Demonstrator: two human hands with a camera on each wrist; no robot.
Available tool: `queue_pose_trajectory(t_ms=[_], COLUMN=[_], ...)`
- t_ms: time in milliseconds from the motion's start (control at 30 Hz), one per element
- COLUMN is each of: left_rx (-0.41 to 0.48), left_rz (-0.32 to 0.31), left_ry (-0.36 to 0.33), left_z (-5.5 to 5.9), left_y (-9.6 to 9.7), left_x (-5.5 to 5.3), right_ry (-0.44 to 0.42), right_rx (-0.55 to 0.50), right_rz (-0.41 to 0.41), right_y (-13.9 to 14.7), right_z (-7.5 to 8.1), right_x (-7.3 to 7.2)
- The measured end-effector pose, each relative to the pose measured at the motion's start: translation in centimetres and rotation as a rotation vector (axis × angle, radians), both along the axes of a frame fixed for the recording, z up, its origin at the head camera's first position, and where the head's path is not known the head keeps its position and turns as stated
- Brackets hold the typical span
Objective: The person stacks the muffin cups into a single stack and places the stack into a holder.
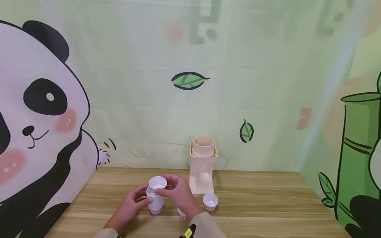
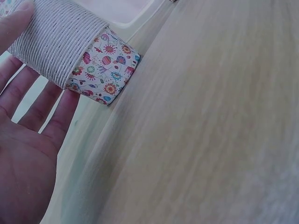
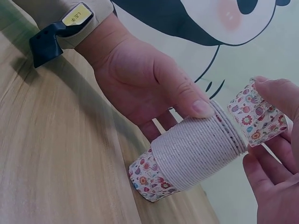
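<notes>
My left hand [image 1: 131, 204] grips a tall stack of nested paper cups [image 3: 187, 151] around its side, near the rims. The stack stands upright, its bottom cup's flowered print [image 2: 105, 67] at the tabletop. Between the thumb and fingers of my right hand [image 3: 278, 172] is a single flowered paper cup [image 3: 257, 114], held right at the stack's top rim. In the head view that cup's white inside faces up. Two more paper cups sit to the right: one whole cup [image 1: 210, 202] and one cup [image 1: 182, 214] partly hidden by my right forearm.
A cream plastic holder [image 1: 202, 180] with a round tube [image 1: 203, 145] in its top stands at the back of the wooden table [image 1: 256, 205]. Behind it hangs a green cloth [image 1: 134, 82] printed with a panda and bamboo.
</notes>
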State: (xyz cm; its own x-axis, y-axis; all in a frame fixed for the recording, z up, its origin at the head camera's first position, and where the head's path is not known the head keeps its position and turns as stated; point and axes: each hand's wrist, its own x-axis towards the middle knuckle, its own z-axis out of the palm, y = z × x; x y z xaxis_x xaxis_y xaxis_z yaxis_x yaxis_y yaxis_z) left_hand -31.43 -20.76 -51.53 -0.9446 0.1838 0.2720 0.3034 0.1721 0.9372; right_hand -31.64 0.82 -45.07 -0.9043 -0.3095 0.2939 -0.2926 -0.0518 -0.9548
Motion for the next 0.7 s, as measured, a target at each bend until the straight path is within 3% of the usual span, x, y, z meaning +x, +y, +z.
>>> queue_pose_trajectory(t_ms=[300, 700], left_rx=[0.016, -0.002], left_rz=[-0.026, 0.000], left_ry=[-0.031, -0.045], left_z=[0.15, 0.17], left_y=[-0.08, -0.01], left_x=[0.16, 0.03], right_ry=[0.000, -0.042], right_rx=[0.016, 0.051], right_rz=[-0.004, 0.009], right_y=[-0.72, -0.94], right_z=[-0.09, -0.65], right_x=[-0.20, -0.37])
